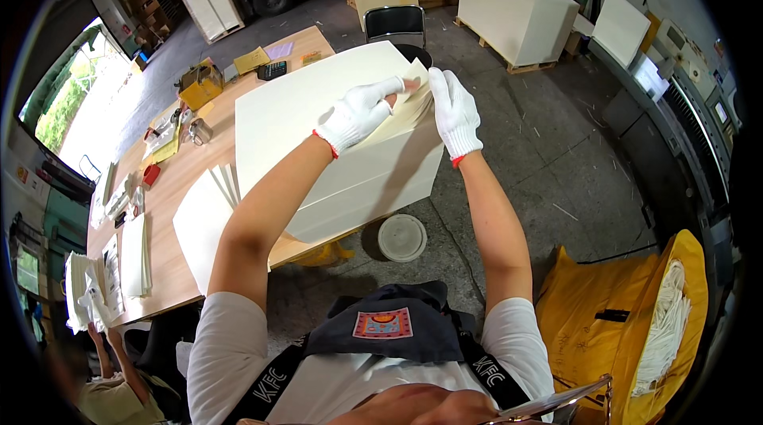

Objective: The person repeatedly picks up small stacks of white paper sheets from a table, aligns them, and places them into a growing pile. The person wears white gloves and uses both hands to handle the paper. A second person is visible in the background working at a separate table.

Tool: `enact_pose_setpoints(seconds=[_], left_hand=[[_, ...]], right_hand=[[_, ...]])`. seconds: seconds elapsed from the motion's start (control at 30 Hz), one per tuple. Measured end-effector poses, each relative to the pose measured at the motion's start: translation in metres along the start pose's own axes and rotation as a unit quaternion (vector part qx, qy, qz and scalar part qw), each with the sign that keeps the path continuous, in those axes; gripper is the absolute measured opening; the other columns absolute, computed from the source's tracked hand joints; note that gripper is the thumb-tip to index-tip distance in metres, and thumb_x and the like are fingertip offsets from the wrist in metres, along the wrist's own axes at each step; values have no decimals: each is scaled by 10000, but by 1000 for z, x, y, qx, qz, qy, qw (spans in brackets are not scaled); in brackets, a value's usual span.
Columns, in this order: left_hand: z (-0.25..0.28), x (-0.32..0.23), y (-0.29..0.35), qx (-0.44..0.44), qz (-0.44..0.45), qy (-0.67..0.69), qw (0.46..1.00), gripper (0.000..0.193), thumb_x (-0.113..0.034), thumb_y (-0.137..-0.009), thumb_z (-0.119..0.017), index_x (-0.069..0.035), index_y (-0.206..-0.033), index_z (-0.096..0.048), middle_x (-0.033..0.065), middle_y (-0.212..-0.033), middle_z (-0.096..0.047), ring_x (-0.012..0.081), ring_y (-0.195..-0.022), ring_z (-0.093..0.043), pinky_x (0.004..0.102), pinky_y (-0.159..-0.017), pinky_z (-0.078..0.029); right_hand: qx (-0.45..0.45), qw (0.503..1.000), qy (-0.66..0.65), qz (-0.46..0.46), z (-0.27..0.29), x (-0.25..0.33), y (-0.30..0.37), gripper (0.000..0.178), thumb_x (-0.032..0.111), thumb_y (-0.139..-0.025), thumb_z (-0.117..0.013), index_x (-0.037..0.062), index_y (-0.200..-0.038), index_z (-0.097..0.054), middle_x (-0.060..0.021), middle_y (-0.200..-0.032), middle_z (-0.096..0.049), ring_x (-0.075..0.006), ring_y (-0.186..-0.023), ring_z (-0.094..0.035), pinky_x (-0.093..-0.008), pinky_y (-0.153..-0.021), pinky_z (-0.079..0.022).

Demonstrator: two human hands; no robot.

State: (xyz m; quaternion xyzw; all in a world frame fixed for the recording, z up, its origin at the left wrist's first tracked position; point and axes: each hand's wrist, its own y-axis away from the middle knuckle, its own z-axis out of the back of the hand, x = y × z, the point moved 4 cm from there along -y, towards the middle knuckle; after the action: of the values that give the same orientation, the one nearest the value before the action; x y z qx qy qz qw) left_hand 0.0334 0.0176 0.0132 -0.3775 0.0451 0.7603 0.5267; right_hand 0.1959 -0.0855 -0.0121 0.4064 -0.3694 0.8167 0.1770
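Note:
A tall stack of large cream-white paper sheets (318,95) sits at the right end of the wooden table. At its far right corner several sheets bend upward and fan apart. My left hand (359,113), in a white knit glove with some fingertips bare, lies over the top and grips the lifted sheet corners. My right hand (455,112), also gloved, is held upright with fingers stretched out against the fanned edge. Its palm side is hidden from view. Beside my left forearm, a smaller fan of white sheets (196,214) rests on the table.
The wooden table (163,246) carries a calculator (272,70), a yellow box (200,86), a glass mug (199,131) and red tape (151,174). A lidded bucket (402,238) and yellow sack (592,310) stand nearby. Another person (119,377) works at lower left; a chair (395,23) stands beyond.

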Motion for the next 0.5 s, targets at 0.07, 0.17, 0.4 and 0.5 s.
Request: enact_pose_setpoints(seconds=[0.07, 0.17, 0.4, 0.5], left_hand=[[0, -5, 1, 39, 17, -31, 999, 409, -199, -921, -673, -124, -1321, -630, 132, -1197, -707, 254, -1092, -663, 342, -986, -487], [-2, -23, 6, 56, 83, -46, 994, 380, -211, -914, -694, -113, -1277, -642, 102, -1109, -716, 210, -1022, -658, 345, -950, -498], [0, -19, 4, 39, 60, 15, 997, 359, -196, -934, -663, -117, -1284, -638, 104, -1117, -706, 194, -1028, -648, 337, -954, -492], [1, -18, 6, 8, 4, 39, 999, 331, -169, -971, -586, -122, -1295, -635, 132, -1129, -696, 215, -1046, -652, 336, -967, -486]], right_hand=[[-2, 1000, -1, -2, -1, -1, 0, 583, 612, -1023, -352, 80, -987, -588, -245, -942, -648, -489, -933, -597, -543, -777, -439], [-8, 1000, 6, -7, 0, -3, 4, 573, 602, -1026, -353, 82, -989, -590, -242, -943, -650, -488, -934, -598, -542, -774, -441], [-23, 1000, 0, 13, 0, -4, 2, 573, 599, -1026, -362, 75, -975, -589, -248, -933, -646, -487, -923, -602, -541, -764, -442], [-17, 1000, -5, 14, 1, 1, 2, 573, 596, -1026, -370, 66, -958, -576, -253, -920, -639, -489, -912, -601, -537, -755, -441]])
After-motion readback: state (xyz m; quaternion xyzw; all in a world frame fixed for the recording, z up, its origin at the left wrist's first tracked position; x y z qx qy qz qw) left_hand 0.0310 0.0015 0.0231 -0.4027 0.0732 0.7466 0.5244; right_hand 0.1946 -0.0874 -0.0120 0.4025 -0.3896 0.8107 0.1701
